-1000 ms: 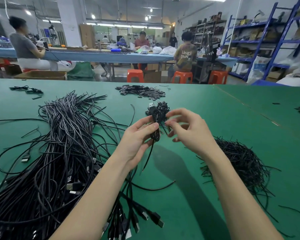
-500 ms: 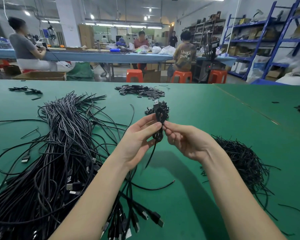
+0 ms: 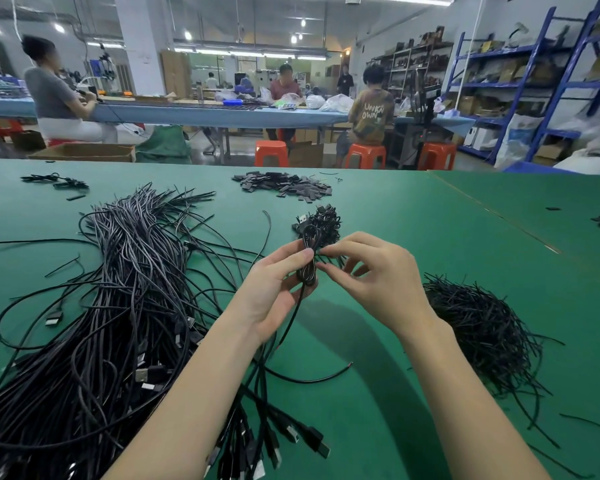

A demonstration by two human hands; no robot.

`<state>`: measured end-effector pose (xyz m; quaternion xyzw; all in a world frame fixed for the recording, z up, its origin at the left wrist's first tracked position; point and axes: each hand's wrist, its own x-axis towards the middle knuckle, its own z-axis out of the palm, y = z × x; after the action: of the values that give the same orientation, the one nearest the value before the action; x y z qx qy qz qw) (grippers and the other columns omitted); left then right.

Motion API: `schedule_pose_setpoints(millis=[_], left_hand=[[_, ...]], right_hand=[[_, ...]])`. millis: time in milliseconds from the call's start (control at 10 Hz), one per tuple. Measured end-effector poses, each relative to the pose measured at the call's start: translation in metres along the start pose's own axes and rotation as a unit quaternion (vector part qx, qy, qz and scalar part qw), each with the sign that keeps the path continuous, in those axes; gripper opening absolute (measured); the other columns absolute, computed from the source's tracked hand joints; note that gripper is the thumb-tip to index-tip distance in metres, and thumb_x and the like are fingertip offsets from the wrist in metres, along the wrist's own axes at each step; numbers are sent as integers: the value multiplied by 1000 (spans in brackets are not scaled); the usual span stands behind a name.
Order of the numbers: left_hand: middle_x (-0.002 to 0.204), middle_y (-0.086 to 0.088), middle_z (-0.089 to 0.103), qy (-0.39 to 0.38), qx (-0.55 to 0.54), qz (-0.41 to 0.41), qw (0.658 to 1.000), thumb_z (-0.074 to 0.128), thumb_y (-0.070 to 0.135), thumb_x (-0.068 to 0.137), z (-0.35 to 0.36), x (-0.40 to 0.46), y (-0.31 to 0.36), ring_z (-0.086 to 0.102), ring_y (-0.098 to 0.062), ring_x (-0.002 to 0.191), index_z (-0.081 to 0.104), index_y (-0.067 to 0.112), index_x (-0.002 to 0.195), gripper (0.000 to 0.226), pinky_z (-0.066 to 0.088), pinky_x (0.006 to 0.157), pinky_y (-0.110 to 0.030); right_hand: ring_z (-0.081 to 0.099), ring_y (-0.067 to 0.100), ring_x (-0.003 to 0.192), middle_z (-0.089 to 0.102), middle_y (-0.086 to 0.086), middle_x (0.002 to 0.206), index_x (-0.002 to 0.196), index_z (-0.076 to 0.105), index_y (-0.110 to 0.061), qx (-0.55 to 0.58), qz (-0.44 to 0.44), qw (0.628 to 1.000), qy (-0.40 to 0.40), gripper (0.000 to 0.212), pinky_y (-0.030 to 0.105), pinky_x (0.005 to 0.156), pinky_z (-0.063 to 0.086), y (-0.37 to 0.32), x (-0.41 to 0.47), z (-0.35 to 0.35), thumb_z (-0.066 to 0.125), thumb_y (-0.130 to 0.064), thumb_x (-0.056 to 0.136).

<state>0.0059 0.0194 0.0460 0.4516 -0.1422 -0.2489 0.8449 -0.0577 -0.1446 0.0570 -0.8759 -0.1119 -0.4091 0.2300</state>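
While the left hand [image 3: 274,296] grips the coiled cable [image 3: 307,271], the right hand [image 3: 378,282] pinches its waist — a tie in the fingertips, I think — binding underway; next, a tight twist.

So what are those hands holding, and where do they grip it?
A coiled black cable. The left hand grips the coil round its middle; the right hand pinches at that same spot with its fingertips.
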Motion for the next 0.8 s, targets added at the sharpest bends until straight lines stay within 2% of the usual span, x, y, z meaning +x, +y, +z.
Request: schedule_pose_setpoints(millis=[100,200,300,400,500,600,700,800], left_hand=[[92,-4,72,7,-12,1,1000,76,13,72,1,0,-1,61,-16,73,78,17,94,23,49,76,-28],[88,-4,73,9,-3,17,1000,74,13,73,1,0,1,64,-14,70,70,15,106,34,52,70,-25],[85,-5,71,3,12,26,1000,74,11,74,0,1,7,67,-13,71,70,12,108,35,57,71,-23],[85,-6,72,21,19,18,999,75,11,75,-2,1,8,66,-15,70,70,13,107,32,55,67,-23],[80,-2,71,42,35,2,999,73,12,81,-2,2,3,62,-15,65,72,15,106,25,51,65,-25],[80,-3,71,42,40,-2,998,75,15,76,-2,2,3,61,-15,65,71,15,108,33,50,66,-26],[89,-6,71,17,58,-1,998,76,21,72,-2,-1,4,62,-15,69,70,13,116,45,51,63,-23],[93,-9,70,2,62,4,998,76,22,73,-3,-1,6,62,-17,75,70,14,116,45,51,66,-22]], right_hand=[[61,8,59,71,-14,77,82,80,-23,26,24,999,11,10,28,55,51,-3,0,8,77,-30,89],[59,11,51,69,-1,66,71,77,-10,381,382,841,-42,15,18,48,49,-16,9,16,77,-14,85],[57,2,45,68,1,68,79,74,-6,598,556,564,-124,7,10,44,49,-23,14,11,75,-12,81],[57,3,49,73,1,75,87,77,-9,466,482,722,-168,14,14,50,50,-18,15,4,72,-21,92],[62,10,54,77,5,84,97,76,-5,380,428,804,-160,22,18,53,51,-15,16,-6,70,-27,95],[63,11,56,77,3,82,98,75,-5,348,417,820,-178,28,20,51,51,-15,17,-8,67,-31,97],[58,9,53,71,1,73,88,73,-8,345,413,823,-183,28,19,48,47,-20,16,-1,62,-30,100],[53,5,48,60,-1,64,78,66,-10,490,491,696,-186,25,13,40,42,-19,17,3,61,-22,99]])
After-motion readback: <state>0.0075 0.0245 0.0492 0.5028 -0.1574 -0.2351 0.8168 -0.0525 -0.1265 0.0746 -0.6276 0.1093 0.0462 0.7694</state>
